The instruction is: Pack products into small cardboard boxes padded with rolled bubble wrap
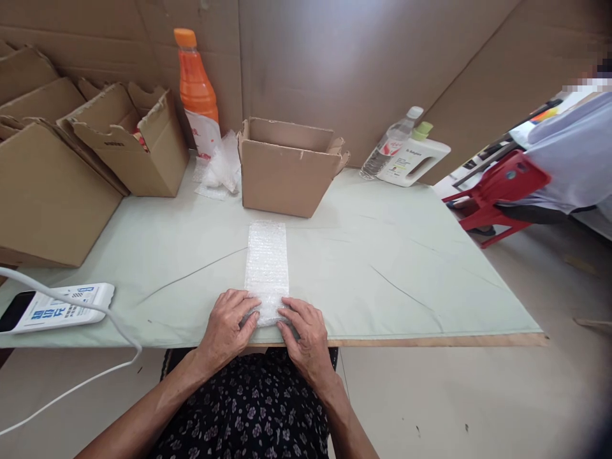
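Note:
A strip of bubble wrap [267,258] lies lengthwise on the table in front of me, its far end pointing at a cardboard box. My left hand [232,322] grips its near left corner, thumb and fingers bent around the edge. On the near right corner, my right hand [303,328] holds the same strip between thumb and curled fingers. The near end between both hands looks folded or rolled; whether something is inside cannot be made out.
An open cardboard box [282,178] stands beyond the strip, with crumpled wrap [220,169] and an orange bottle [197,86] left of it. More boxes [52,191] and a white power bank [71,309] with cable are left. Two bottles [406,159] stand right, near a person [574,153].

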Tool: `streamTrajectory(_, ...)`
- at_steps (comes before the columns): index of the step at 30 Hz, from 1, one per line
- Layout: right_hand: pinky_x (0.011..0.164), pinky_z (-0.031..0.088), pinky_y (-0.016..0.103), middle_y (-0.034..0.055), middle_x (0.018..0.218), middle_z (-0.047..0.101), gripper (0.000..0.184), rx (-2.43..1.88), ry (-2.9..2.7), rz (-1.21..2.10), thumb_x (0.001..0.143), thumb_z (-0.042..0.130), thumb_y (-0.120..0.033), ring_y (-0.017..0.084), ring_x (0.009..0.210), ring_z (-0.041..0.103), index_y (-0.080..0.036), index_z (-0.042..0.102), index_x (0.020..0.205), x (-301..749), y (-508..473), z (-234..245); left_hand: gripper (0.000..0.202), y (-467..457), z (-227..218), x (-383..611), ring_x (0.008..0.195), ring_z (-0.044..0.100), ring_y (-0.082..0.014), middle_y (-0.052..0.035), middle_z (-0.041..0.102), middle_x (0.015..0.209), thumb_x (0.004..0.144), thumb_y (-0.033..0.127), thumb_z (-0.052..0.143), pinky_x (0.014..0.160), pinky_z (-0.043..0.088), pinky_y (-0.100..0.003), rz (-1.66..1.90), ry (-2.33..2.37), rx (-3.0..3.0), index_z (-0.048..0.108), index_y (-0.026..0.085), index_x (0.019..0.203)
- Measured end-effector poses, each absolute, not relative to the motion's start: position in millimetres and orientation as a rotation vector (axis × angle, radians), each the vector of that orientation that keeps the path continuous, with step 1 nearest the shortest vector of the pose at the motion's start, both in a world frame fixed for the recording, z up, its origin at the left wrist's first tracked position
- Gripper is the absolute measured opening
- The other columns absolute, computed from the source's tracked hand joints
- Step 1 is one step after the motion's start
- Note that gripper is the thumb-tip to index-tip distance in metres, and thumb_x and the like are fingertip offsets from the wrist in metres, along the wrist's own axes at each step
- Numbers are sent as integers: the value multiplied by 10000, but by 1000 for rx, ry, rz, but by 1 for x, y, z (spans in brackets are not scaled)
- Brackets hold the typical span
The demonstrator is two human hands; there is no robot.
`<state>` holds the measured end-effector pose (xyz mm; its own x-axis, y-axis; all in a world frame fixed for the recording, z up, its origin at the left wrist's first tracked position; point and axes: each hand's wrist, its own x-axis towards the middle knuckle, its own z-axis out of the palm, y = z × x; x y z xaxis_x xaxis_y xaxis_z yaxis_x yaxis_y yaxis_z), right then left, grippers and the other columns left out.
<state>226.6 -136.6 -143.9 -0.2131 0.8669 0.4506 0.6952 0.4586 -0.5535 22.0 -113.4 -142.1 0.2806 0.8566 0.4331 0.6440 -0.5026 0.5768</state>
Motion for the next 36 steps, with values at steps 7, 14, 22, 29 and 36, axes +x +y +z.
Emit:
streamTrajectory(7, 825, 552, 367, 45, 1007, 749, 147, -1323, -1884, 562, 981, 572, -196, 215, 955, 681, -238, 672, 1081, 239, -130, -134, 365, -119, -126, 16, 1230, 553, -291, -130, 565, 1379, 872, 301, 676, 994, 514, -460, 887, 1303, 2143, 642, 215, 1225)
streamTrajectory(14, 913, 538, 414, 115, 1197, 680, 258, -1369, -1804, 287, 978, 575, -196, 254, 1104, 634, -215, 609, 1232, 233, -112, -128, 231, -94, -131, 20, 1102, 588, -281, -124, 662, 1164, 934, 236, 558, 935, 517, -467, 983, 1551, 2108, 554, 191, 707)
streamTrajectory(22, 906, 493, 447, 106, 1241, 690, 266, -1295, -2202, 251, 949, 575, -127, 287, 1149, 598, -196, 633, 1200, 223, -107, -128, 420, -88, -133, 23, 1154, 563, -322, -188, 615, 1249, 926, 271, 619, 965, 482, -499, 1075, 1642, 2258, 544, 104, 1305)
streamTrajectory(29, 783, 522, 364, 49, 1003, 753, 196, -1301, -2056, 507, 1007, 524, -185, 207, 881, 672, -224, 648, 1154, 227, -104, -122, 217, -99, -126, 17, 966, 613, -207, -50, 708, 1009, 938, 131, 563, 860, 494, -362, 997, 1312, 2238, 618, 189, 1139)
streamTrajectory(36, 962, 474, 480, 166, 1375, 592, 404, -1344, -2137, 200, 959, 604, -255, 312, 1229, 558, -188, 539, 1351, 225, -110, -129, 306, -86, -138, 20, 1031, 634, -242, -97, 685, 1131, 968, 217, 562, 898, 523, -411, 1066, 1539, 2217, 564, 190, 1273)
